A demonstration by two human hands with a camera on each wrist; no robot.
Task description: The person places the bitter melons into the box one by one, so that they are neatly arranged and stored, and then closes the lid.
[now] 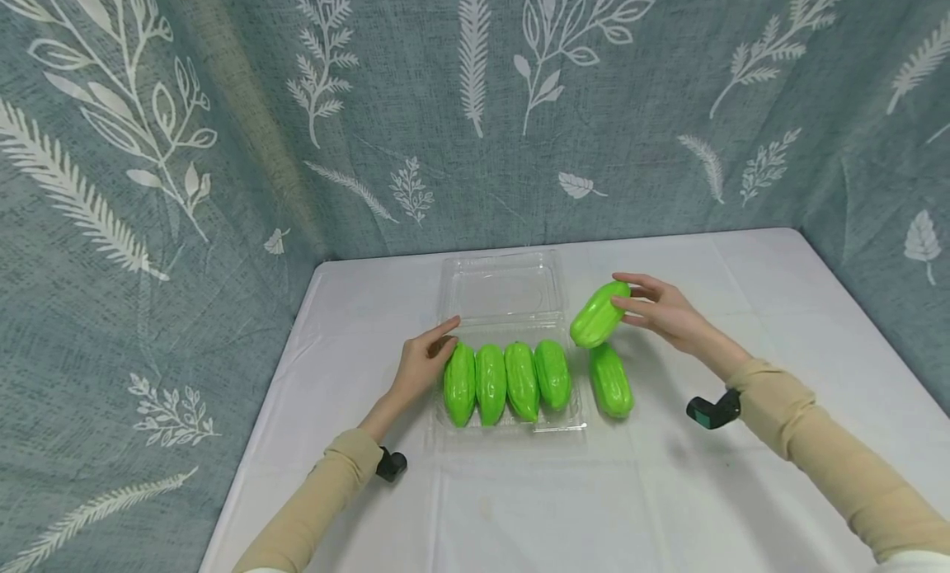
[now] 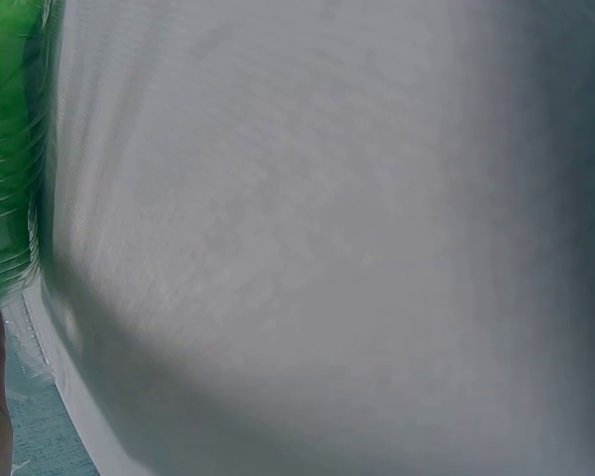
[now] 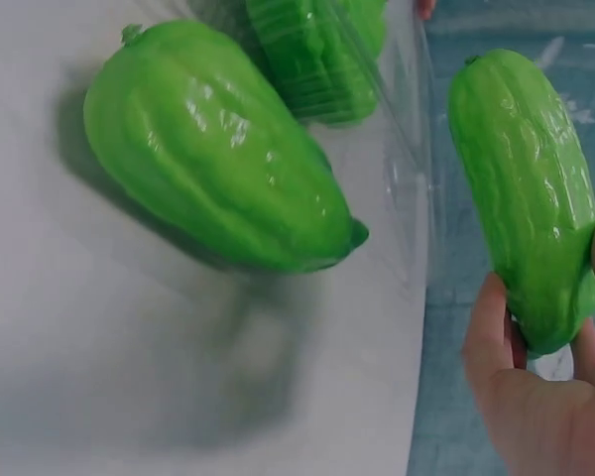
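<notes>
Green gourd [image 1: 599, 314], pinched in the right hand's [image 1: 663, 311] fingertips, should go down ridge-parallel beside the four in the tray [image 1: 564, 425], while the flat, relaxed left hand [image 1: 425, 362] steadies its edge.

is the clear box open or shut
Open: the box has its lid folded back flat on the table, and four gourds lie uncovered inside.

Four gourds [image 1: 507, 381] in tray [image 1: 512, 427], fifth gourd [image 1: 611, 381] on table [image 1: 668, 490] right of tray
</notes>
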